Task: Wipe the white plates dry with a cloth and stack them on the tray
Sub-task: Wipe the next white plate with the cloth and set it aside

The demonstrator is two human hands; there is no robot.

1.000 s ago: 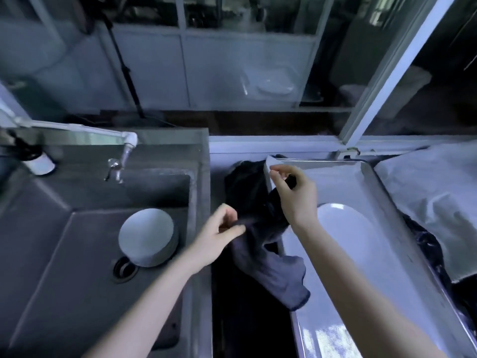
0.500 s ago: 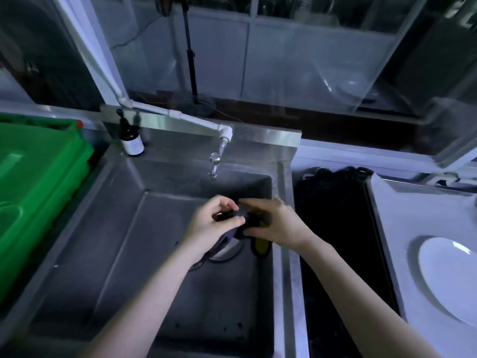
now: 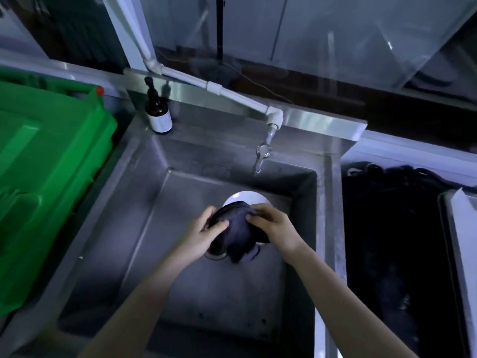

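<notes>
A white plate (image 3: 245, 197) sits in the steel sink (image 3: 180, 254), and only its far rim shows. A dark cloth (image 3: 238, 228) is draped over the rest of it. My left hand (image 3: 204, 231) grips the cloth's left side, thumb on top. From the right, my right hand (image 3: 273, 226) pinches the cloth's upper edge with curled fingers. Whether the plate is lifted off the sink floor I cannot tell. The metal tray (image 3: 454, 228) shows only as a strip at the right edge.
A tap (image 3: 262, 156) on a white pipe hangs just beyond the plate. A brown pump bottle (image 3: 158, 115) stands at the sink's back left corner. A green crate (image 3: 46, 177) fills the left. Dark fabric (image 3: 392, 241) lies between sink and tray.
Both hands carried the cloth from above the tray leftward into the sink and laid it over the plate. The view swung left, so the tray's plate has left the frame.
</notes>
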